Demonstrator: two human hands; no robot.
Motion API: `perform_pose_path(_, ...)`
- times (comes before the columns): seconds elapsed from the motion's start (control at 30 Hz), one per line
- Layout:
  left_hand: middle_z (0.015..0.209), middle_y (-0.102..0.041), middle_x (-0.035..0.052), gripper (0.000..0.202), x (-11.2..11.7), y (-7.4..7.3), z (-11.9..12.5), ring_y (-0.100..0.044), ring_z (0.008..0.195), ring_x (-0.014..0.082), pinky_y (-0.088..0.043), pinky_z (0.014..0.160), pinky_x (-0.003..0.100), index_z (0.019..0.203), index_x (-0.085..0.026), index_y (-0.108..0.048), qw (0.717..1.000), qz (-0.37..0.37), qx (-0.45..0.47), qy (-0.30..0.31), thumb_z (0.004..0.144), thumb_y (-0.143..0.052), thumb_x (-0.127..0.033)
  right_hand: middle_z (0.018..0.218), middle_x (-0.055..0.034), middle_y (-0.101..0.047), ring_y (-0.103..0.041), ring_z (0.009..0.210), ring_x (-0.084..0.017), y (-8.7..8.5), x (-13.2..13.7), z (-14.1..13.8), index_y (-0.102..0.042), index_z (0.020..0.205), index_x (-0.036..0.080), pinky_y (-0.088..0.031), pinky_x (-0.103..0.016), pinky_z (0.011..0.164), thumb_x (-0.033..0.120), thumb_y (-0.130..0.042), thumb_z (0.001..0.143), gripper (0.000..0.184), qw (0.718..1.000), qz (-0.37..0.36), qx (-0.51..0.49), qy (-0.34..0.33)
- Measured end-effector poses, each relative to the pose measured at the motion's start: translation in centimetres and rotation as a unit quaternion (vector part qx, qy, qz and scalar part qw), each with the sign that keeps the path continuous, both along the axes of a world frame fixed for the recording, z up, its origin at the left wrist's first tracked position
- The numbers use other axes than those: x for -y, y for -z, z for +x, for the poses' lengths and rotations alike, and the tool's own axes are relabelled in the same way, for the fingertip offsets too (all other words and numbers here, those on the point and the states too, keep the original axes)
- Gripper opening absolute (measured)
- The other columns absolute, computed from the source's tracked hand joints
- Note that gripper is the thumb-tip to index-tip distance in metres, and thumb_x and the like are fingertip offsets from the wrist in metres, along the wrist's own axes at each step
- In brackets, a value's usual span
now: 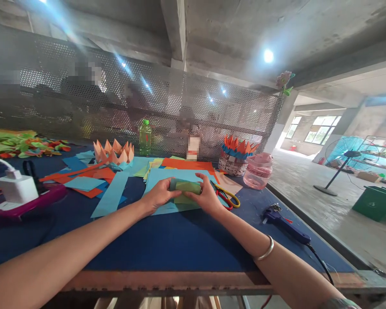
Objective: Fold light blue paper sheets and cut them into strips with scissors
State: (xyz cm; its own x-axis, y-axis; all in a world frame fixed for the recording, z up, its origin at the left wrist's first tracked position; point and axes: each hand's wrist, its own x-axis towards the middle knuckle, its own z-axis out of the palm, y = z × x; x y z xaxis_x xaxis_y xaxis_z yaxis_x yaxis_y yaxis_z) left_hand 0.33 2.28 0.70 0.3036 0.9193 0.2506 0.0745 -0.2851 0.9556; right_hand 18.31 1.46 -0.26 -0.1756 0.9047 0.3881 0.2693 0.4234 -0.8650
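Both hands grip a rolled tube of green paper [185,186] lying crosswise over blue paper sheets [176,177] on the dark blue table [167,240]. My left hand [159,194] clasps the tube's left end, fingers curled round it. At the right end, my right hand [206,195] has its fingers wrapped over the top of the tube. A metal bangle [266,250] sits on my right wrist.
Yellow-handled scissors [227,196] lie just right of my hands. A blue glue gun [284,223] rests near the right edge. Behind stand an orange paper crown [113,151], a green bottle [145,137], a paper-filled basket [234,159] and a pink jar [259,171]. A white charger [16,188] sits left.
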Motion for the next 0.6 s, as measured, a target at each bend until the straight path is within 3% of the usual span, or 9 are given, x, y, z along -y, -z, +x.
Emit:
perform_pose_path(0.23, 0.078, -0.063, -0.0013, 0.027, 0.8, 0.1, 0.8, -0.058, 0.077, 0.0182, -0.043, 0.068, 0.029, 0.088, -0.018, -0.056, 0.999, 0.016, -0.007, 0.036, 0.062, -0.065, -0.017, 0.084, -0.0018, -0.058, -0.056, 0.075, -0.018, 0.2, 0.8, -0.7, -0.039, 0.122, 0.019, -0.046, -0.032, 0.067, 0.047, -0.065, 0.075, 0.06, 0.999, -0.039, 0.023, -0.014)
perform_pose_path(0.43, 0.072, -0.059, -0.0028, 0.02, 0.7, 0.0, 1.3, -0.053, 0.076, 0.0174, -0.04, 0.072, 0.028, 0.078, -0.019, -0.058, 0.999, 0.032, -0.013, 0.007, 0.058, -0.058, -0.014, 0.101, -0.0042, -0.055, -0.053, 0.077, -0.015, 0.1, 0.7, -0.7, -0.044, 0.11, 0.019, -0.044, -0.03, 0.069, 0.032, -0.059, 0.076, 0.039, 0.999, 0.017, 0.049, -0.004)
perform_pose_path(0.6, 0.07, -0.061, -0.0022, 0.017, 0.2, -0.3, 1.2, -0.056, 0.073, 0.019, -0.042, 0.07, 0.03, 0.079, -0.02, -0.056, 0.999, 0.032, -0.002, -0.022, 0.063, -0.058, -0.023, 0.083, 0.0008, -0.058, -0.055, 0.074, -0.015, 0.1, -0.5, -0.2, -0.049, 0.099, 0.02, -0.045, -0.027, 0.067, 0.021, -0.056, 0.072, 0.029, 0.999, 0.033, 0.024, -0.008)
